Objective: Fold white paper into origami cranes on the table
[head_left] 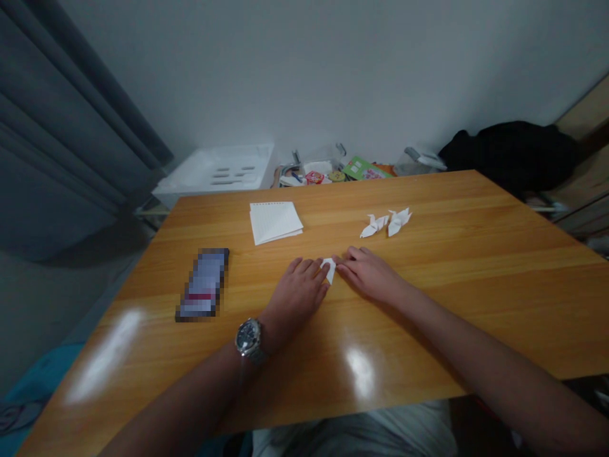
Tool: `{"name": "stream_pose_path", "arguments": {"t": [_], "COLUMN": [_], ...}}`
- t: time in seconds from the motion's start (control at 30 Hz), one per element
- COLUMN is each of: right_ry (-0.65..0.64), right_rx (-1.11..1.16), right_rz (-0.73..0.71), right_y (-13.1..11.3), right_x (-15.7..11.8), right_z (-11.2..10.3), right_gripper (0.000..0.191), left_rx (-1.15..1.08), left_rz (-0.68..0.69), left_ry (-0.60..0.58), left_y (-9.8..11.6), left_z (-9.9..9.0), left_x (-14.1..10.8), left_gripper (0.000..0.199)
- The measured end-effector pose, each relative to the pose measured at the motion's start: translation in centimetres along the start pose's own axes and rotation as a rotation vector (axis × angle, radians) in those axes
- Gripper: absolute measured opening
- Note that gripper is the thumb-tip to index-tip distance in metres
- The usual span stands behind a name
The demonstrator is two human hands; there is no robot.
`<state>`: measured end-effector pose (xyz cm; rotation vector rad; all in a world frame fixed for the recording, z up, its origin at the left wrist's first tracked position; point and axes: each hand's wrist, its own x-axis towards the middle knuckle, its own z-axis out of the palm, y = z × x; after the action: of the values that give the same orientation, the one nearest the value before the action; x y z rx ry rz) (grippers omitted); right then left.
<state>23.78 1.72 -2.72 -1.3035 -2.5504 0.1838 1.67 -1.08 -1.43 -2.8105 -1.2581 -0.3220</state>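
A small folded piece of white paper (329, 271) lies on the wooden table between my two hands. My left hand (301, 285), with a metal watch on its wrist, rests palm down with its fingers spread, the fingertips on the paper's left side. From the right, my right hand (368, 273) pinches the paper's right corner between thumb and finger. Two folded white paper birds (375, 226) stand close together beyond my right hand. Farther back on the left is a stack of white paper sheets (276, 223).
A phone (203, 284) lies on the table (457, 254) left of my left hand. Behind the far edge are a white tray (228, 166), a green booklet (365, 169) and small items. Black cloth (514, 152) lies at the back right.
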Motion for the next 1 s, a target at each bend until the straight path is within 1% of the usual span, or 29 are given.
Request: {"name": "stream_pose_path", "arguments": {"t": [0.13, 0.27, 0.4, 0.57, 0.7, 0.83, 0.93, 1.0], "right_ry": [0.001, -0.005, 0.03, 0.04, 0.035, 0.065, 0.079, 0.082], "right_rx": [0.01, 0.044, 0.071, 0.022, -0.011, 0.043, 0.085, 0.071], "right_rz": [0.025, 0.023, 0.026, 0.009, 0.01, 0.029, 0.013, 0.002], "right_y": [-0.3, -0.1, 0.1, -0.4, -0.7, -0.3, 0.2, 0.3], "right_x": [0.0, -0.1, -0.2, -0.1, 0.0, 0.1, 0.1, 0.0], "right_z": [-0.2, 0.0, 0.2, 0.1, 0.4, 0.7, 0.6, 0.4], "right_gripper": [0.037, 0.04, 0.039, 0.042, 0.039, 0.038, 0.039, 0.041], "left_rx": [-0.014, -0.02, -0.034, -0.05, -0.043, -0.046, -0.047, -0.039], "left_rz": [0.0, -0.004, -0.012, -0.02, -0.02, -0.012, -0.018, -0.02], "left_ry": [-0.007, -0.006, 0.003, -0.008, -0.006, 0.011, 0.018, 0.023], "left_y": [0.1, 0.1, 0.1, 0.1, 0.0, 0.1, 0.1, 0.1], "left_z": [0.0, 0.0, -0.1, -0.3, -0.2, -0.2, 0.0, 0.1], "left_x": [0.1, 0.0, -0.1, -0.1, 0.0, -0.1, -0.2, -0.2], "left_gripper": [0.039, 0.039, 0.039, 0.042, 0.043, 0.042, 0.039, 0.039]}}
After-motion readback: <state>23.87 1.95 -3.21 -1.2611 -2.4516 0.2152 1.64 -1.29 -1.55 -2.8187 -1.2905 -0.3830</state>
